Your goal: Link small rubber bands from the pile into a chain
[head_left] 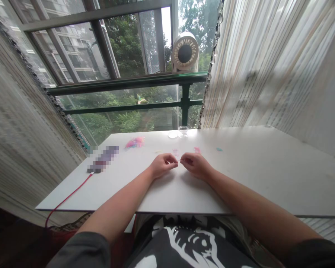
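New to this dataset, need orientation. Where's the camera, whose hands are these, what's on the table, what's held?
No machine here: one camera on a person's head looks forward and down at their own bare hands. The left hand and right hand meet over a white table, pinching a thin strand between them; it is too small to identify. On the table lie a colourful pile, a small clear cup, pink bits, a teal bit, and a blurred-out object with a red cable. Behind, a fan sits on the window rail.
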`<state>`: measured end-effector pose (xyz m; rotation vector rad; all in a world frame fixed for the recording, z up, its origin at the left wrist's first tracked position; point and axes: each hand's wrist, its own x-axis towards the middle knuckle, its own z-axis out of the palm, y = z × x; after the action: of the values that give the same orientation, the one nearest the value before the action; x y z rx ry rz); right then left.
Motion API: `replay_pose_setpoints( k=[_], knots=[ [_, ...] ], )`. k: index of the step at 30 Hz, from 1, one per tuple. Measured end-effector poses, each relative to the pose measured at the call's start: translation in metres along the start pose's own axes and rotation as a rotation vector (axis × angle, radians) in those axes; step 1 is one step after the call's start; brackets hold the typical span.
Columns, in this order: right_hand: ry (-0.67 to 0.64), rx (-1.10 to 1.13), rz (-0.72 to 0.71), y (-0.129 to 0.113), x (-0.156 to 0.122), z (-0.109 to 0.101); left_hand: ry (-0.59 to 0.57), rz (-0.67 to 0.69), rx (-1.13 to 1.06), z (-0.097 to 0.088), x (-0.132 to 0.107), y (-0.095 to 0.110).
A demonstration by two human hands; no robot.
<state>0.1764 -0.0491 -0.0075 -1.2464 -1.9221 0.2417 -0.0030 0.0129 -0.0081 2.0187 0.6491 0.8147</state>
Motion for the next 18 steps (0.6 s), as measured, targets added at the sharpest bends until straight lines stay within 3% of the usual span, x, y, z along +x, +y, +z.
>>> replay_pose_setpoints(
  k=[18],
  knots=[
    [-0.065,-0.005,0.010,0.0021,-0.0005,-0.0006,0.013,0.016,0.148,-0.0008,-0.0026,0.0066]
  ],
)
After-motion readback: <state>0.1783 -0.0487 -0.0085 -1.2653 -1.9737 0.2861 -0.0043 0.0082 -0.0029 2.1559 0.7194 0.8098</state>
